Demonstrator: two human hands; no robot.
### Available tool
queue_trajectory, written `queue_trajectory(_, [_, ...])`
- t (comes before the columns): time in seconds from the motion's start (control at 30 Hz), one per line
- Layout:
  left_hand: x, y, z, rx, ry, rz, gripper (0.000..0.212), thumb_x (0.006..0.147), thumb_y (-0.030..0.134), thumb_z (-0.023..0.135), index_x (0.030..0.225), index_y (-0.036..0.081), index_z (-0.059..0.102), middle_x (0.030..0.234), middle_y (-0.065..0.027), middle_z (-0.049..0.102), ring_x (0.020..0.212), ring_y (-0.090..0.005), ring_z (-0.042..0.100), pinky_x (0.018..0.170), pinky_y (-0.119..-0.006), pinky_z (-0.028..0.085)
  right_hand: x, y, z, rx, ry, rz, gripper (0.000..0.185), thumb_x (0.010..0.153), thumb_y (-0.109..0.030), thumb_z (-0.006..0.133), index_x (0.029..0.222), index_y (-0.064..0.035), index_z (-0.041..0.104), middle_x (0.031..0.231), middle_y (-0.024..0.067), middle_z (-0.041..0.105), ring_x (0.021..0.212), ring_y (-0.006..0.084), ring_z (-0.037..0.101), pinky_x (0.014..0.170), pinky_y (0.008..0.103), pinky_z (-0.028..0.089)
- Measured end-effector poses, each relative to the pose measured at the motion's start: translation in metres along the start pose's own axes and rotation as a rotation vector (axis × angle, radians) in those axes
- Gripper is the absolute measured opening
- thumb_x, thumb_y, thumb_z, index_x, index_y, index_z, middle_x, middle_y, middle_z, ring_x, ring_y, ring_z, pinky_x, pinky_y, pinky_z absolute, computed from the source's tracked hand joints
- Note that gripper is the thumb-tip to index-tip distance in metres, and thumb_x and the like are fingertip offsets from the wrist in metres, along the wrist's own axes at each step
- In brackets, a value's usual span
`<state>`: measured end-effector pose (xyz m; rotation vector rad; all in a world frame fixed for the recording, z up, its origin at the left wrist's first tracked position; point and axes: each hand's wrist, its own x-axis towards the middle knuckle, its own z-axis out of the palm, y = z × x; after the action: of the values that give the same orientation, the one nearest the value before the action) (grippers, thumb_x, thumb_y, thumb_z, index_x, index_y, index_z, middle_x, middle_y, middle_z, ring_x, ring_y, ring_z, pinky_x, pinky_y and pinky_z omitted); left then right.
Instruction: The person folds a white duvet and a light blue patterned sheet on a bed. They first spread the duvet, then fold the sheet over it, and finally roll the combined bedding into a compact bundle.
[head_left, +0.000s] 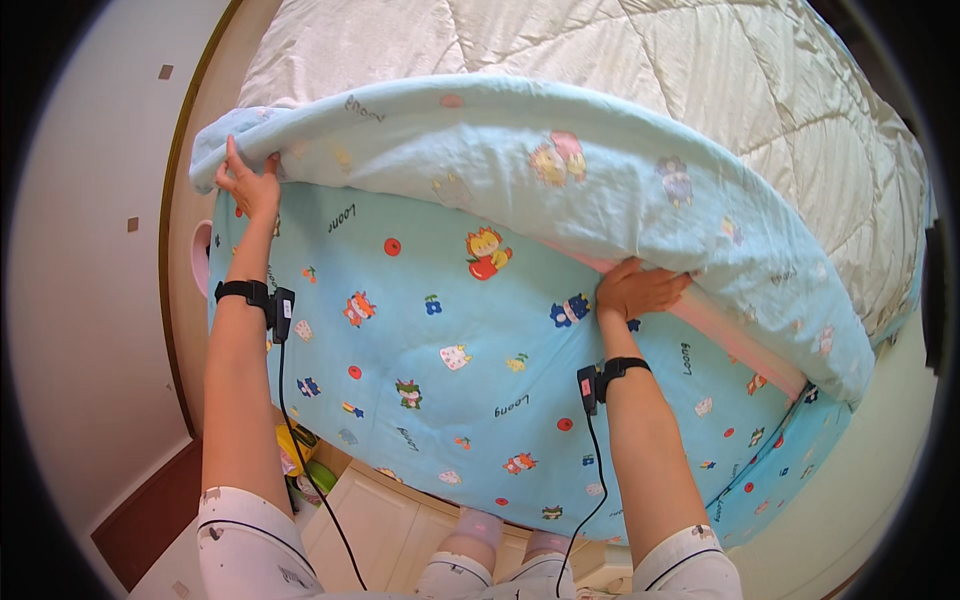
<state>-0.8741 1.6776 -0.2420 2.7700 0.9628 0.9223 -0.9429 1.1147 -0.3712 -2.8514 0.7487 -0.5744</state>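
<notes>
A light blue sheet printed with cartoon animals and fruit covers the bed or mattress before me. Its far part is turned back into a long curved fold, paler underneath. My left hand is at the left end of this fold, index finger and thumb spread apart against the cloth. Further right, my right hand lies at the fold's lower edge, across a pink strip showing beneath it. Its fingertips meet the cloth, and whether they grip it is hidden.
A cream quilted comforter lies beyond the fold. To the left are a white wall and a pink rounded object. Cabinet doors and colourful packages show below. Black cables hang from both wrist-strapped devices.
</notes>
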Motion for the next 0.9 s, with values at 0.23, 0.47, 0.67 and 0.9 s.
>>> queue_trajectory(0.23, [0.101,-0.013,-0.006,0.047,-0.511,0.115,0.028,0.092,0.013,0.060,0.120,0.013,0.064,0.121,-0.0125,0.064,0.110,-0.0345,0.061,0.090,-0.046,0.049,0.000,0.000,0.001,-0.095,-0.045,-0.034,0.078,0.093,-0.029,0.049,0.147,0.0155,0.014,0.157,0.0374,0.011,0.144,0.0519,0.014,0.117,0.0616,0.013])
queue_trajectory(0.47, [0.198,0.108,0.060,0.099,-0.114,0.367,0.044,0.094,0.031,0.061,0.136,0.021,0.055,0.142,-0.0134,0.050,0.130,-0.0395,0.047,0.100,-0.061,0.040,0.003,-0.005,-0.005,-0.112,-0.148,0.024,0.080,0.095,-0.033,0.043,0.144,0.0223,0.014,0.156,0.0385,0.011,0.144,0.0519,0.013,0.117,0.0613,0.011])
queue_trajectory(0.67, [0.085,0.149,0.121,0.177,-0.562,0.209,0.067,0.097,0.055,0.050,0.155,0.026,0.036,0.165,-0.0120,0.021,0.149,-0.0462,0.016,0.109,-0.078,0.011,0.003,-0.001,-0.001,-0.027,-0.039,-0.040,0.082,0.095,-0.036,0.043,0.148,0.0173,0.012,0.158,0.0383,0.007,0.146,0.0525,0.011,0.117,0.0601,0.011])
queue_trajectory(0.9, [-0.006,0.188,0.111,-0.226,-0.578,0.358,0.061,0.098,0.061,0.042,0.152,0.032,0.042,0.165,-0.0092,0.023,0.149,-0.0502,0.012,0.108,-0.079,0.001,-0.001,0.004,0.003,0.002,-0.058,-0.021,0.085,0.086,-0.034,0.053,0.145,0.0156,0.017,0.155,0.0385,0.014,0.144,0.0547,0.014,0.117,0.0652,0.010])
